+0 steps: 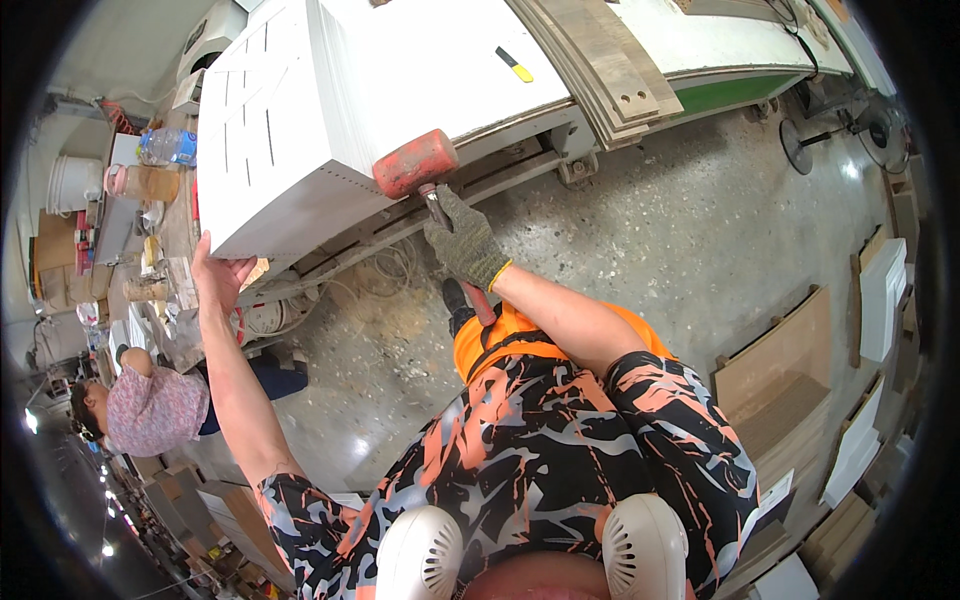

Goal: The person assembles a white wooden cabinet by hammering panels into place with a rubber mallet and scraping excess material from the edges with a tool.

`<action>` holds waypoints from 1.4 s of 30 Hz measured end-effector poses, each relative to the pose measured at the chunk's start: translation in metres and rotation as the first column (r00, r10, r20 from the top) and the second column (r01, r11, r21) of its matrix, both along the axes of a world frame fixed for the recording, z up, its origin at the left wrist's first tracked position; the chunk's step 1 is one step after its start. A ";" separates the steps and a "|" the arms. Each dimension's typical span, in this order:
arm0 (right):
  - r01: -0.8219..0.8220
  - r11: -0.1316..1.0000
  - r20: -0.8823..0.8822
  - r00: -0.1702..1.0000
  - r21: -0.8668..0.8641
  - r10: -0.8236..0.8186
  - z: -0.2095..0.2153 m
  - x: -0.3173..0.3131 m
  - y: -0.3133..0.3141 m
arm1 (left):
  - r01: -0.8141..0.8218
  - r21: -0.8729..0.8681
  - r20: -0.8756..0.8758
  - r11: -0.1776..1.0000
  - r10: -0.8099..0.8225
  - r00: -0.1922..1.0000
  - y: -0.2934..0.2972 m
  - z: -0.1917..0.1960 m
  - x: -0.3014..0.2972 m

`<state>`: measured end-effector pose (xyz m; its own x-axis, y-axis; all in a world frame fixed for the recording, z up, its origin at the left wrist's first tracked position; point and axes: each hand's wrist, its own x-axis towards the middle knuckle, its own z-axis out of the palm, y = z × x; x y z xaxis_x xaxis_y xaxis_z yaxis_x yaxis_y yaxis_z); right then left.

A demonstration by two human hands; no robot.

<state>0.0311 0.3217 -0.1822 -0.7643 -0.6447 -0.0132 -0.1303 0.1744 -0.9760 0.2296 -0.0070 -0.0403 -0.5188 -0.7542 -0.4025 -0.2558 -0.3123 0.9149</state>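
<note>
A stack of white panels [275,215] stands on the workbench at the left, its top board marked with slots and its front edges dotted with small holes. My bare left hand [222,272] rests against the stack's near left corner, fingers stretched along the side and thumb apart at the front. In a grey knit glove, my right hand [465,240] is wrapped around the handle of a rubber mallet [415,163]. The mallet's red head is up beside the stack's right front corner; whether it touches the panels I cannot tell. Below the glove, the handle's end points toward my orange apron [520,335].
A yellow-and-black utility knife [515,65] lies on the white benchtop. Brown boards [610,75] are piled farther right. At the left stand a water bottle [168,147] and white bucket [75,185]; another person [155,410] is behind them. Panels [775,360] lean at the right.
</note>
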 end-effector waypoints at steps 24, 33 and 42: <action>-0.027 1.000 -0.002 1.000 -0.005 0.027 0.010 -0.003 -0.003 | 0.001 -0.012 -0.005 1.000 -0.002 1.000 -0.002 -0.003 0.001; 0.005 0.999 -0.056 0.998 -0.036 -0.007 0.006 0.000 -0.003 | -0.007 -0.022 0.003 1.000 0.007 1.000 -0.001 -0.002 0.000; 0.054 0.996 0.003 0.999 -0.072 -0.054 0.011 -0.011 -0.002 | -0.010 0.002 -0.009 1.000 0.010 1.000 -0.005 -0.004 0.003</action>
<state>0.0203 0.3193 -0.1711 -0.7981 -0.6017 0.0311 -0.1215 0.1102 -0.9865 0.2329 -0.0121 -0.0441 -0.5148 -0.7587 -0.3992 -0.2446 -0.3163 0.9166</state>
